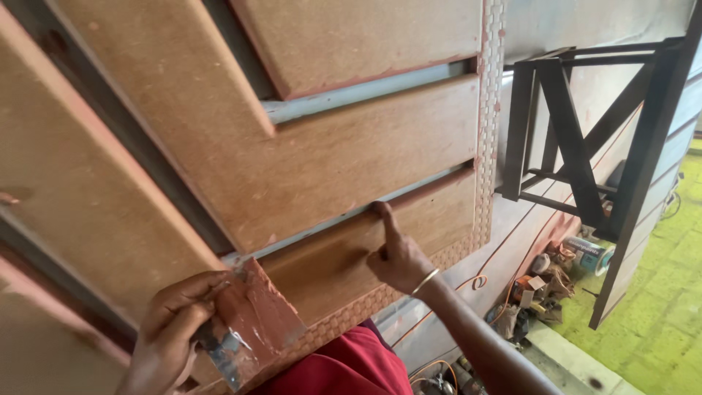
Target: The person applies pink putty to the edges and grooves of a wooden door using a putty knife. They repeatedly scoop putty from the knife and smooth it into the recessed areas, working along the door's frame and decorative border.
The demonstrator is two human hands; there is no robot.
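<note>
The left hand [172, 329] has its grip clamped on a putty knife [245, 329] smeared reddish-brown; the right hand [398, 256], grip loosely curled, presses one fingertip into the panel groove [431, 186] above.

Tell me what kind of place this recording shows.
Probably a metal or carpentry workshop: a panelled door smeared with reddish filler, a black welded metal frame, and tools and clutter on the floor.

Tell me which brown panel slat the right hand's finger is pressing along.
The lowest slat: the right hand runs its index finger along its top edge, just above the woven-pattern border; the others lie higher.
</note>
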